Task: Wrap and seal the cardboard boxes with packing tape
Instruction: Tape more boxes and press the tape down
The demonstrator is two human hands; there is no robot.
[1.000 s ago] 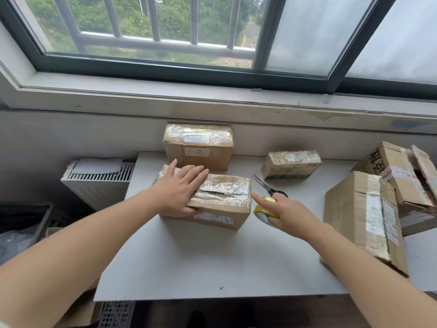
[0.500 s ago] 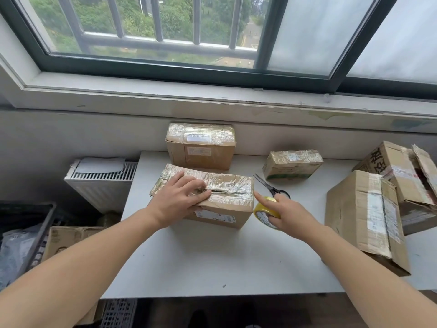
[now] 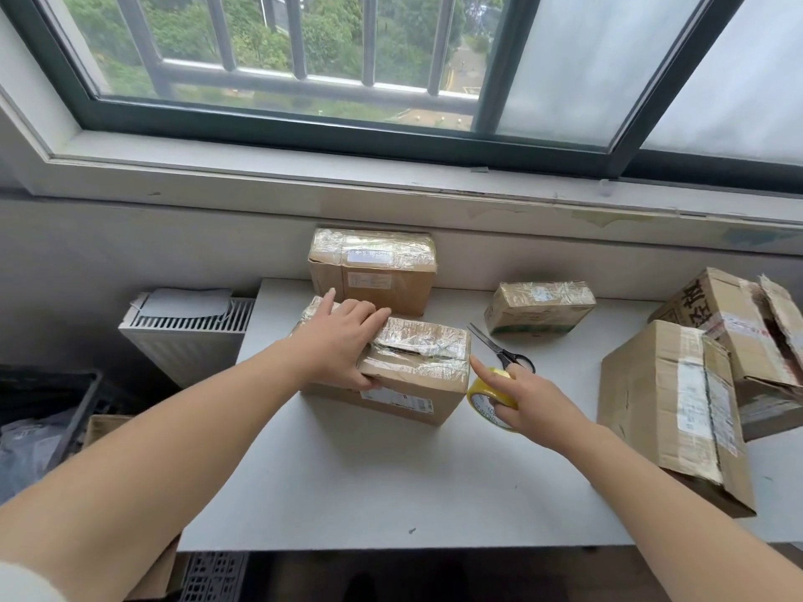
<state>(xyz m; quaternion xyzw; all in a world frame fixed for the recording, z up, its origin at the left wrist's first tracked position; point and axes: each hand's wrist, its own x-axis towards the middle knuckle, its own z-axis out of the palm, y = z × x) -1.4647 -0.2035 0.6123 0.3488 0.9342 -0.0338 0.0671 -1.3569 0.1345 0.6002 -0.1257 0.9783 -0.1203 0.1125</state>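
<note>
Left hand (image 3: 343,345) flat, fingers extended, right hand (image 3: 528,399) seemingly curled

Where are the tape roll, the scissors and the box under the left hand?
tape roll (image 3: 489,395), head view, on its yellow outer band.
scissors (image 3: 515,362), head view, on the black handles.
box (image 3: 423,354), head view, on its taped top.
</note>
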